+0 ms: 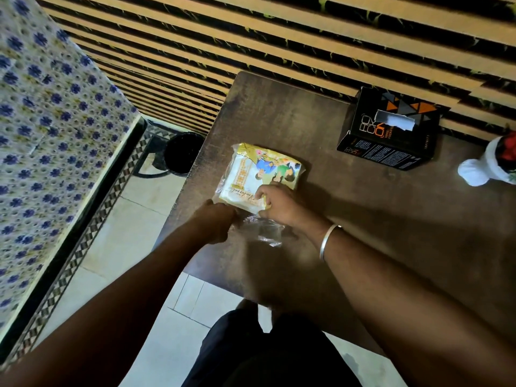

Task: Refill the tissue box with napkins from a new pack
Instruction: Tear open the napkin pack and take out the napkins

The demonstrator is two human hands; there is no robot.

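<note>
Likely for tearing, left hand (220, 220) is pinching the clear flap (265, 233) of the yellow plastic napkin pack (262, 171); right hand (279, 205) fingers (261, 194) are clamping its near edge.

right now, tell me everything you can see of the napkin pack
The napkin pack is a flat, squarish soft packet in glossy plastic, yellow and white with cartoon figures and script print. It lies flat on the dark wooden table, near its left edge. Its near end trails into crumpled clear film. The left hand grips the near corner; the right hand pinches the near edge from above. Whether it is torn open cannot be told.
</note>
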